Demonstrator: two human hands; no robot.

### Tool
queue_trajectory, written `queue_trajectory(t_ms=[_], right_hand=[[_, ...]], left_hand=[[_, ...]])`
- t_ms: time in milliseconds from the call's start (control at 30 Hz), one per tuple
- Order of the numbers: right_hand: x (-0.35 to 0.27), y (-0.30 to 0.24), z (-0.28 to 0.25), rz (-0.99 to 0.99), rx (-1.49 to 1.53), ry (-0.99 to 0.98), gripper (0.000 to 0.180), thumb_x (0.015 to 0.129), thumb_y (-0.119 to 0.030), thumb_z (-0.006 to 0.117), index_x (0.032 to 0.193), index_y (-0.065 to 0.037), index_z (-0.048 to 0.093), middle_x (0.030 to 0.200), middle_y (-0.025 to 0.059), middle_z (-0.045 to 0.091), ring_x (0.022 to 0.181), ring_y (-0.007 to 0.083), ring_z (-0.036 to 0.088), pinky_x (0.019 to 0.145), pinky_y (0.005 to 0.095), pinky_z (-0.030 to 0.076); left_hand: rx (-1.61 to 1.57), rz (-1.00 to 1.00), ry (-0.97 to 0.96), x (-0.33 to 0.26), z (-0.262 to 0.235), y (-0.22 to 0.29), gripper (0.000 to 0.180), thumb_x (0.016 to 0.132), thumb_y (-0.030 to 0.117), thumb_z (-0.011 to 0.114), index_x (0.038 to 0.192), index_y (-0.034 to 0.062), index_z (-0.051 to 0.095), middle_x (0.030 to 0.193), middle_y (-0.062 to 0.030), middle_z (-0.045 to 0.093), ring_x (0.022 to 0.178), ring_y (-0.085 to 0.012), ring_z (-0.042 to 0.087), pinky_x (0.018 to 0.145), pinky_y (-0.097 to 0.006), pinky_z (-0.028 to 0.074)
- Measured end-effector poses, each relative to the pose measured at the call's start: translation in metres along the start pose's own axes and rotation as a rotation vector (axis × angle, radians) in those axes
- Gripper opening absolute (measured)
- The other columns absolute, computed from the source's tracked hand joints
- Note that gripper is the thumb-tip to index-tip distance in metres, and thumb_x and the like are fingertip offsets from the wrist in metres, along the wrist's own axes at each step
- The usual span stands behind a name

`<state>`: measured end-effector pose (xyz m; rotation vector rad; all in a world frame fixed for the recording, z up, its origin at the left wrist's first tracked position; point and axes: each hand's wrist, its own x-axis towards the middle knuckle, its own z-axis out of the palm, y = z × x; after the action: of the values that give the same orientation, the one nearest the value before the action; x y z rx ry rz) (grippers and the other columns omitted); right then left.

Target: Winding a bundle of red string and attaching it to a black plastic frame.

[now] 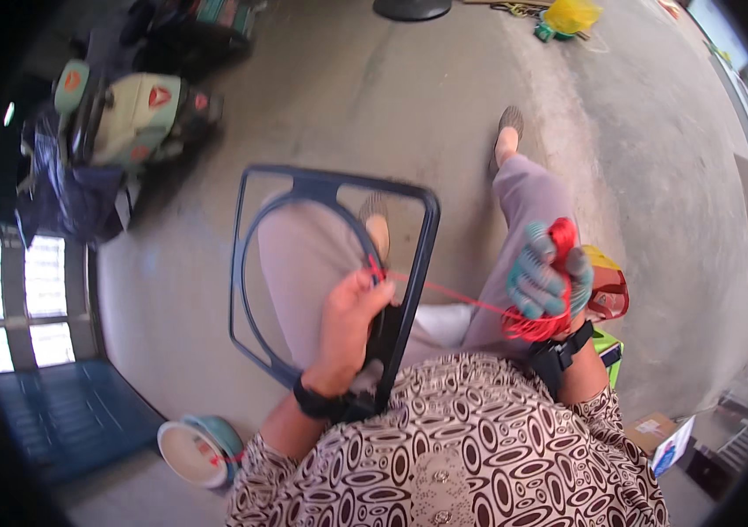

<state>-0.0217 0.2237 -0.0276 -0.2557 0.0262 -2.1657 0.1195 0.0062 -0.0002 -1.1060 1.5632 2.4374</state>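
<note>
A dark rectangular frame [427, 237] with a round ring [262, 207] inside it rests upright over my left thigh. Bare-skinned, my left hand [352, 314] pinches red cord against the ring's right side. From there a taut strand of red cord [444, 289] runs across my lap to my right. My right hand [543, 279], in a grey-green glove, is closed around a bundle of red cord [561, 234]. Loops of the bundle hang below the gloved fingers. Both wrists wear black straps.
A scooter [133, 119] stands at the upper left. Two basins [191, 454] and a dark blue slatted surface [67, 417] lie at the lower left. Beside my right arm are a red and yellow bag [607, 285] and a cardboard box [655, 430]. A yellow bag [572, 15] lies far off.
</note>
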Motion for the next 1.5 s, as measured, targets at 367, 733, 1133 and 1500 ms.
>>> queue_trajectory(t_ms=[367,733,1133,1500], right_hand=[[-0.079,-0.066,0.003,-0.187,-0.423,0.02,0.027,0.09,-0.029,0.06,0.093,-0.008,0.044,0.053,-0.006,0.041,0.036,0.0034,0.042,0.042,0.0247,0.045],[-0.008,-0.021,0.002,0.19,-1.35,0.687,0.016,0.076,-0.007,0.062,0.091,-0.001,0.063,0.07,0.0036,0.061,0.061,0.0114,0.059,0.058,0.0248,0.049],[0.007,0.035,-0.034,0.398,-0.899,0.441,0.014,0.079,-0.009,0.069,0.088,-0.001,0.064,0.078,0.0062,0.066,0.068,0.0138,0.063,0.064,0.0271,0.052],[0.033,0.036,-0.035,0.318,-0.874,0.309,0.015,0.08,-0.011,0.068,0.087,-0.001,0.061,0.077,0.0048,0.063,0.065,0.0142,0.061,0.062,0.0273,0.051]], left_hand=[[-0.266,0.158,-0.197,0.019,-0.01,-0.025,0.011,0.087,0.008,0.064,0.085,0.0073,0.053,0.075,-0.0004,0.061,0.061,-0.0039,0.057,0.056,-0.017,0.047],[-0.182,0.157,-0.209,0.022,0.0,-0.032,0.018,0.085,0.006,0.065,0.087,0.0069,0.047,0.075,-0.0038,0.063,0.061,-0.0053,0.058,0.053,-0.017,0.046],[-0.031,0.101,-0.246,0.02,0.012,-0.027,0.026,0.086,0.009,0.065,0.1,0.0021,0.045,0.073,-0.0065,0.064,0.061,-0.0075,0.06,0.05,-0.018,0.046],[-0.015,0.08,-0.264,0.023,0.012,-0.03,0.031,0.085,0.008,0.064,0.11,-0.0001,0.048,0.079,-0.0084,0.066,0.067,-0.0102,0.063,0.058,-0.019,0.049]])
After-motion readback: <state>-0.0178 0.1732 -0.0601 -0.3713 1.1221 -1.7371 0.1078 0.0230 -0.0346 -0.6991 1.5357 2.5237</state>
